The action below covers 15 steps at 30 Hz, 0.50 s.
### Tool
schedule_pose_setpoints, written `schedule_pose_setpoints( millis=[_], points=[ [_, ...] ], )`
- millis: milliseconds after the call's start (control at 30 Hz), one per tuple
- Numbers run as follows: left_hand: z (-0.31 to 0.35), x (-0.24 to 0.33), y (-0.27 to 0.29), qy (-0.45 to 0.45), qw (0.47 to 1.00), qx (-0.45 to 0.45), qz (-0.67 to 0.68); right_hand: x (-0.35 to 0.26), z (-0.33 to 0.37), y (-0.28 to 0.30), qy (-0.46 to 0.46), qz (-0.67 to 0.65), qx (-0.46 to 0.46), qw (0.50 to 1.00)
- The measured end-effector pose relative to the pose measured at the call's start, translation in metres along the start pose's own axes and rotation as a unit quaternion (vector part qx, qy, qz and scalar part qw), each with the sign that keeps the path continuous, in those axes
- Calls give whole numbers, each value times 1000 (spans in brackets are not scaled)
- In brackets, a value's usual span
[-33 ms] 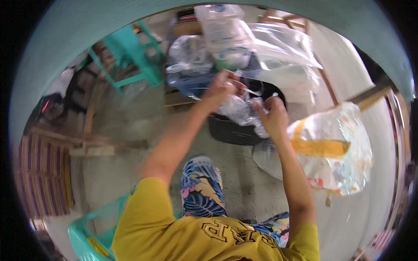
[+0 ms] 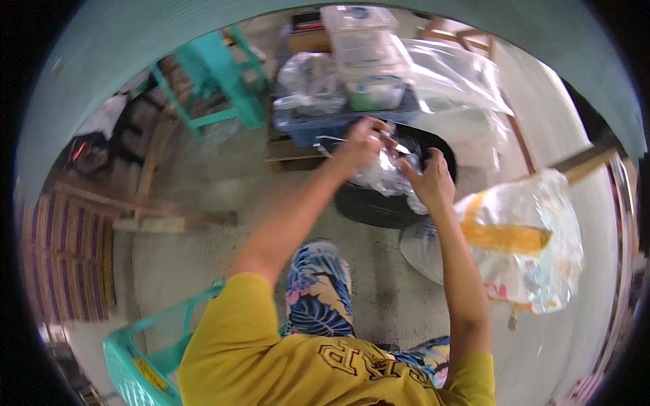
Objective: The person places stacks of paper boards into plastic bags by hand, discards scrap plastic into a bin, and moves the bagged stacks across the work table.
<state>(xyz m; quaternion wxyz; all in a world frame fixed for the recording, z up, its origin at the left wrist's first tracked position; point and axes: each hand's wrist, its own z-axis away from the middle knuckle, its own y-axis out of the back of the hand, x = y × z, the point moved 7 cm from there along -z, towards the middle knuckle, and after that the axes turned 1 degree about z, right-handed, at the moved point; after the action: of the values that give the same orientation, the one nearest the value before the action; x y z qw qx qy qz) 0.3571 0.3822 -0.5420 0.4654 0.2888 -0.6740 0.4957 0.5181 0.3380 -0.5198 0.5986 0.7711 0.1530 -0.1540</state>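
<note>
My left hand (image 2: 369, 143) is closed at the far side of a black tub (image 2: 376, 208), its fingers pinching a thin whitish plastic strip. Part of that strip curls out to the left of the wrist. Crumpled clear plastic (image 2: 384, 174) bunches between my hands over the tub's opening. My right hand (image 2: 433, 181) curves round the right side of this plastic, thumb and fingers closed on it. Blur and the fingers hide where the strip meets the plastic.
Behind the tub is a blue crate (image 2: 301, 128) with clear bags and stacked translucent containers (image 2: 362, 44). A stuffed clear sack (image 2: 535, 250) with orange tape stands right. A green stool (image 2: 223, 88) stands far left, and a green plastic chair (image 2: 128, 358) near left.
The whole view has shifted slightly. The whitish strip lay across to the right of my left hand; a loop of it now shows to the left. Both hands keep their hold.
</note>
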Motion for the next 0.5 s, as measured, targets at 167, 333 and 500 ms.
schedule_pose_setpoints(
  millis=[167, 333, 500],
  points=[
    [22, -102, 25, 169, 971, 20, -166, 51, -5, -74, -107, 2, -268, 958],
    [16, -81, -38, 154, 809, -216, -524, 25, -1, -35, -39, -488, -70, 869],
    [-27, -101, -12, -32, 990, -121, -71, -54, 39, 21, 81, -513, -168, 838]
  ],
)
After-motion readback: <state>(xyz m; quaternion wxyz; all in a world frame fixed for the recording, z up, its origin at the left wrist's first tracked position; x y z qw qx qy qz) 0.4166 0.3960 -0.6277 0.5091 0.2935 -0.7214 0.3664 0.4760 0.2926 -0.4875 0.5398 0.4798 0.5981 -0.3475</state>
